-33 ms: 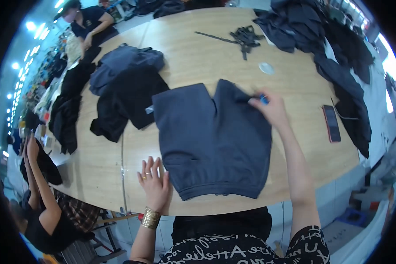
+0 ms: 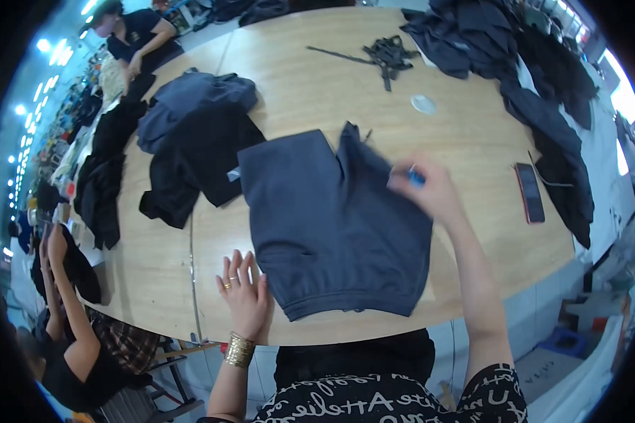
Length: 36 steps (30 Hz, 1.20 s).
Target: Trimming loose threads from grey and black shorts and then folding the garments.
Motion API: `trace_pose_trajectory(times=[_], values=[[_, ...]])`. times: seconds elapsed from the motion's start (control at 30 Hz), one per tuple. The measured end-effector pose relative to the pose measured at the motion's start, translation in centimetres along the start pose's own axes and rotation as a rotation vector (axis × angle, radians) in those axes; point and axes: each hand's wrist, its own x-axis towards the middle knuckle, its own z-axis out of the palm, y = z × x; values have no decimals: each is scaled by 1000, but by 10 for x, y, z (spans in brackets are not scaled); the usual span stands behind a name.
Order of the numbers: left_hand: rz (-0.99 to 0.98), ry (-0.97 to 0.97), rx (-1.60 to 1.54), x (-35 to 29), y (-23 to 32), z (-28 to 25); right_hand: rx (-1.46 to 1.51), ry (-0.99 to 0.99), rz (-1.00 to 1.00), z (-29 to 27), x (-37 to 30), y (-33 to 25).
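Observation:
A pair of dark grey-blue shorts (image 2: 339, 225) lies on the table before me, waistband nearest me and leg openings pointing away. My left hand (image 2: 245, 290) rests open on the table just left of the waistband, fingers spread, with rings and a gold cuff at the wrist. Over the outer edge of the right leg, my right hand (image 2: 430, 187) is closed and blurred by motion. A small blue object (image 2: 416, 176) shows between its fingers; its kind is too blurred to tell. The right leg's hem is bunched, while the left leg lies flat.
Left of the shorts lie a black garment (image 2: 208, 151) and a grey garment (image 2: 197, 95). Dark garments (image 2: 466, 42) are heaped at far right. A phone (image 2: 530, 194), black strips (image 2: 390, 56) and a whitish disc (image 2: 423, 104) lie on the table (image 2: 310, 84). Two people work at left.
My right hand has come slightly toward me and left, off the hem corner. The right leg's outer edge has folded inward and its hem is more bunched. My left hand stays put.

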Motion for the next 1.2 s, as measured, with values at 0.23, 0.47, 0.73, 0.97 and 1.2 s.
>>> trace_pose_trajectory(times=[0.23, 0.47, 0.73, 0.97, 1.2], values=[[50, -31, 11, 10, 10, 4, -80, -296, 228, -10, -126, -19], [61, -6, 0, 9, 5, 9, -55, 9, 293, -9, -129, -27], [64, -2, 3, 5, 3, 11, -238, 10, 241, -37, -130, -34], [51, 20, -25, 4, 1, 10, -222, -96, 224, -12, -138, -35], [28, 290, -580, 13, 24, -8, -139, -3, -63, 76, -108, -48]])
